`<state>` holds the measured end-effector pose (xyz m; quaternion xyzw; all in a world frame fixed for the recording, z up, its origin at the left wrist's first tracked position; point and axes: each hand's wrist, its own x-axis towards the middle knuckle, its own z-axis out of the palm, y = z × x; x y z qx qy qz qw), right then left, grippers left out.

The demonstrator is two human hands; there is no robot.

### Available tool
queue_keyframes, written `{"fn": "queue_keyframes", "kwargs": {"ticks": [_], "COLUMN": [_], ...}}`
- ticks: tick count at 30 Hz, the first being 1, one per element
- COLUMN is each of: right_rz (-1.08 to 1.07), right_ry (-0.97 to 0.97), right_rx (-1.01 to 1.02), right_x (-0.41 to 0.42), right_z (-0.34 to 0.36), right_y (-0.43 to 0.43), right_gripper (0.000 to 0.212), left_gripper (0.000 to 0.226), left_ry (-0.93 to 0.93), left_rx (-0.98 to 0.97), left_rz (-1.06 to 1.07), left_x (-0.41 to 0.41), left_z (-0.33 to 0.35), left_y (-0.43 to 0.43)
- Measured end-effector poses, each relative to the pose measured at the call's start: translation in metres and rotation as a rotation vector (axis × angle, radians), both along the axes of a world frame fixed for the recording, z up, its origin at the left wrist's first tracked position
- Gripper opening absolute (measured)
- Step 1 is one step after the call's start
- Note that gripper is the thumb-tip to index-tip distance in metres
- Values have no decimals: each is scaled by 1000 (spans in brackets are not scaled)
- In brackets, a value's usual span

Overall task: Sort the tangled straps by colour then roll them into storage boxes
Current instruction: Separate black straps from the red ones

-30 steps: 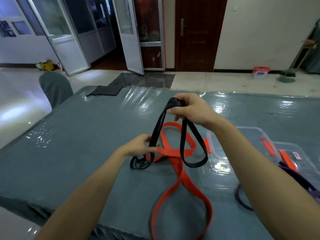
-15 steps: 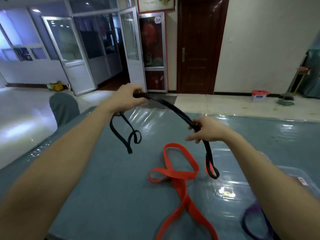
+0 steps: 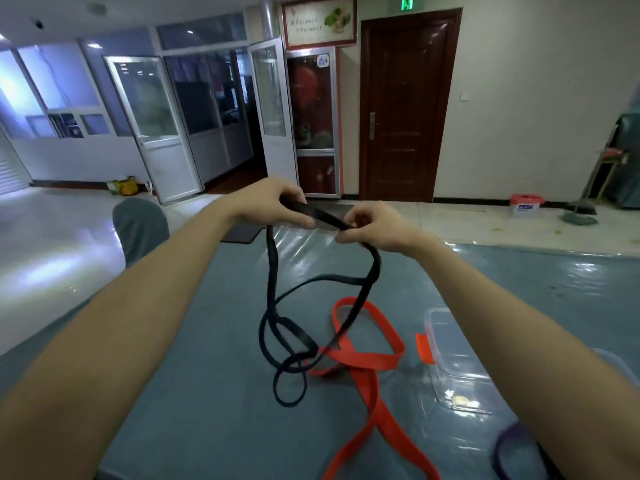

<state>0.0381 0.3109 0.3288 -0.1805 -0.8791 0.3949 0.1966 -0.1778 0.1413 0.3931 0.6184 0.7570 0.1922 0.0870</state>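
I hold a black strap [image 3: 272,271] up above the table with both hands. My left hand [image 3: 266,202] grips its top end, and my right hand [image 3: 375,225] pinches it a short way along. Its loops hang down and coil on the table, partly over a red strap [image 3: 367,358] that lies twisted on the grey tabletop [image 3: 194,393]. A clear storage box [image 3: 453,358] with a red clasp stands to the right of the red strap. A purple strap [image 3: 509,441] shows at the lower right, partly hidden by my right forearm.
A grey chair back [image 3: 140,226] stands at the table's far left corner. A dark mat [image 3: 242,232] lies on the floor past the table. White glass doors, a brown door and a small red-lidded box [image 3: 526,204] are farther back.
My hands have come closer together at the top of the black strap. The strap's loops have dropped from the air onto the table beside the red strap.
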Motion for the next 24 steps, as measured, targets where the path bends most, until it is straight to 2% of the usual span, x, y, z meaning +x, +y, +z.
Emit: {"fn": "queue_keyframes", "kwargs": {"ticks": [1,3,6,8,10,12,15,16,19,20,21,24], "right_rz": [38,53,91,87,15,-72,-171,-185,-145,-120,-90,-58], "right_ry": [-46,23,65,56,145,226,191,182,201,200,200,239], "right_rx": [19,-96,-274,-292,-312,-334,-283,-295,-341,-348,-361,-483], "right_x": [1,4,11,17,25,37,60,69,95,103,111,136], "right_z": [1,-4,-25,-47,-65,-78,-91,-93,-90,-88,-86,-86], "right_y": [0,1,-2,-5,-3,0,5,6,11,14,16,26], "right_gripper": [25,22,22,28,35,39,40,44,88,95,89,54], "left_gripper": [31,37,38,26,21,24,33,30,20,19,18,17], "left_ry": [-94,-289,-520,-563,-625,-631,-585,-599,-715,-783,-854,-977], "left_rx": [70,213,281,262,246,219,218,231,290,312,331,353], "left_rz": [-3,-9,-66,-124,-172,-203,-227,-234,-271,-288,-311,-409], "left_x": [0,3,21,39,58,74,98,108,143,157,172,211], "left_z": [0,0,-3,-6,-10,-11,-4,-1,14,20,26,43], "left_y": [-1,0,9,20,33,47,69,75,94,101,109,131]}}
